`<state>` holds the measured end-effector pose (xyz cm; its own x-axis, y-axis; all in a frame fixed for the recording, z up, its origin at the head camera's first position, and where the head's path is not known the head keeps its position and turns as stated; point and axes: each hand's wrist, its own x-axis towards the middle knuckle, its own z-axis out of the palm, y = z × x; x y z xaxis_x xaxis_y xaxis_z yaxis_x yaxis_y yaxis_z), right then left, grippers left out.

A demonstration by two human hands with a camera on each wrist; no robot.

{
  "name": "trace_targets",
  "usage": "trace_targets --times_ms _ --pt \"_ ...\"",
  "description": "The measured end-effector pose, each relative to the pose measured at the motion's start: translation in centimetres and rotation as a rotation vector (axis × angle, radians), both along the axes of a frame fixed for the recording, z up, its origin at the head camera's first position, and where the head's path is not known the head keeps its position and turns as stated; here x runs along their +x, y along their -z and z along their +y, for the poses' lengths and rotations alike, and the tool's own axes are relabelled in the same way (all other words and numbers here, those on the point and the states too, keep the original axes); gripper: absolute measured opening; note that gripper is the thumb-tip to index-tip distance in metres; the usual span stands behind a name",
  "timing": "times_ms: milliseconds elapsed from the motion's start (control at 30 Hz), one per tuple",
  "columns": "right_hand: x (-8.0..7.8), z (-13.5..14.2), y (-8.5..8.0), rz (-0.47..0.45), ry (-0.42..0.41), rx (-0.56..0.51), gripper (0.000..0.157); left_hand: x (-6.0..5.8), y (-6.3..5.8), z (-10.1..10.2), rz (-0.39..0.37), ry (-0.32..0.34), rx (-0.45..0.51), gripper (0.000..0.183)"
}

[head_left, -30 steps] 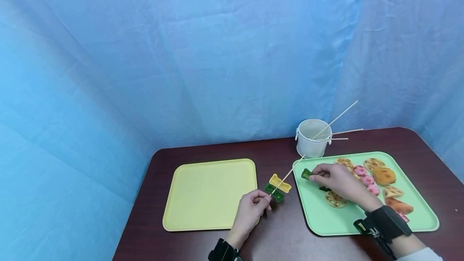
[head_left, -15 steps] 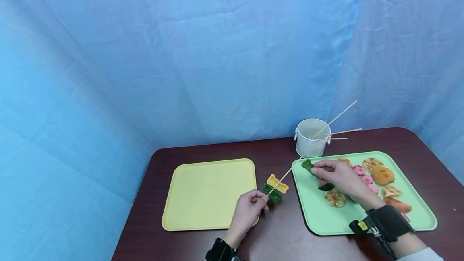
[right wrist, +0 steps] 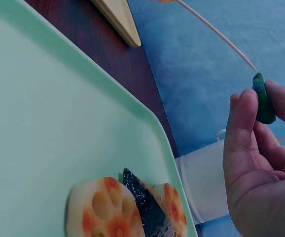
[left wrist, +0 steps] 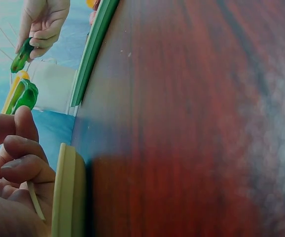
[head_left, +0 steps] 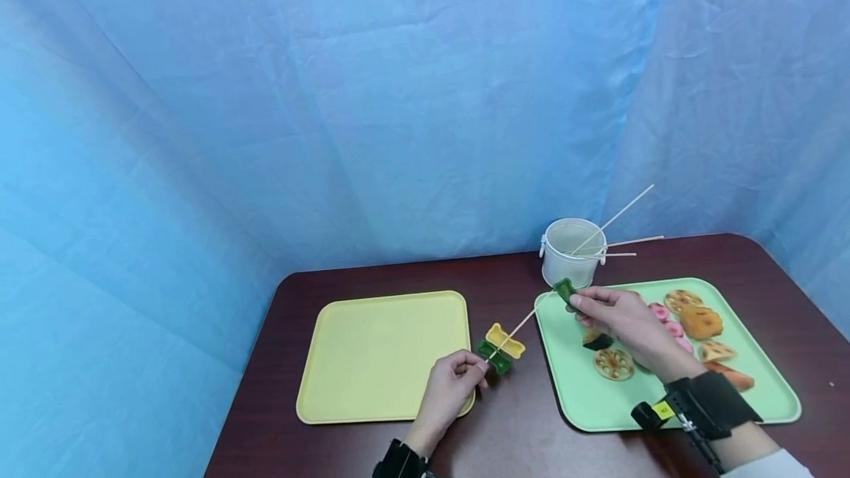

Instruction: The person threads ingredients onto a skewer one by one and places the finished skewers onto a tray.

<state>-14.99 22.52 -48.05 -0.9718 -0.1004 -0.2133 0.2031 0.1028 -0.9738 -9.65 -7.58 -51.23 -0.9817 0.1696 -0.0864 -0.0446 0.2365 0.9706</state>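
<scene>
My left hand pinches the lower end of a thin wooden skewer, which slants up to the right. Threaded on it near the fingers are a green pepper piece and a yellow pepper piece. Over the green tray's left corner, my right hand holds a second green pepper piece between thumb and fingertips. In the right wrist view the skewer's point comes right up to the edge of that held pepper piece. Part of the skewer's butt end shows under the left fingers in the left wrist view.
A yellow tray lies at left. The green tray at right bears lotus root slices, a dark-edged piece, pink rings and a golden nugget. Behind stands a white bucket with several skewers.
The right hand has raised its green pepper piece and turned it toward the skewer's tip. My left hand has shifted slightly left and down with the skewer.
</scene>
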Motion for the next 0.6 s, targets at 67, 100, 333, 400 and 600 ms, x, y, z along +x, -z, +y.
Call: trace_targets --times_ms 67,100,333,400,600 --pt "0.00 -0.07 -0.07 -0.003 0.006 -0.034 0.049 0.00 0.01 0.01 -0.004 0.000 -0.004 0.018" --pt "0.00 -0.09 -0.11 -0.007 0.011 -0.055 0.047 0.00 0.02 0.01 -0.007 0.002 -0.006 0.018" --pt "0.02 -0.59 -0.63 -0.017 0.032 -0.138 0.043 -0.17 0.86 -0.07 0.011 0.032 0.003 0.019" --pt "0.00 -0.76 -0.70 -0.015 0.033 -0.142 0.041 -0.14 0.84 -0.02 0.013 0.033 0.001 0.020" --pt "0.06 -0.96 -0.81 -0.012 0.035 -0.196 0.030 -0.02 0.71 0.13 0.009 0.029 0.009 0.019"
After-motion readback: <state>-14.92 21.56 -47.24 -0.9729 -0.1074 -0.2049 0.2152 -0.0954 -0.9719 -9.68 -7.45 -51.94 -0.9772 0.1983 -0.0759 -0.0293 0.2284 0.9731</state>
